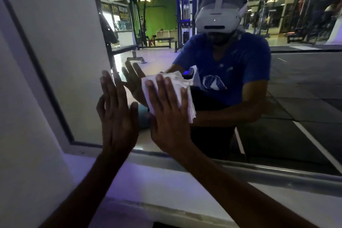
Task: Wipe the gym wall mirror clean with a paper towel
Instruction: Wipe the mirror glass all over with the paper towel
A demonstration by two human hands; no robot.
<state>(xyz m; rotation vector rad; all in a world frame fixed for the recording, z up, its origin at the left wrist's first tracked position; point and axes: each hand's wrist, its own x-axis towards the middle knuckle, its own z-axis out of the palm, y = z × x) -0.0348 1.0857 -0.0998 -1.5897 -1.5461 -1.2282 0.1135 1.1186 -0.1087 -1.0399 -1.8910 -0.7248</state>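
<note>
The wall mirror fills the upper right of the view, set in a dark frame. My right hand lies flat on the glass with its fingers spread, pressing a folded white paper towel against the mirror's lower left part. My left hand rests flat on the glass just to the left, fingers together, holding nothing. The towel's lower part is hidden under my right hand. Both hands are mirrored in the glass behind them.
The mirror's left frame edge slants down beside a white wall. A white ledge runs below the bottom frame. The glass reflects a person in a blue shirt with a headset, gym machines, benches and a green wall.
</note>
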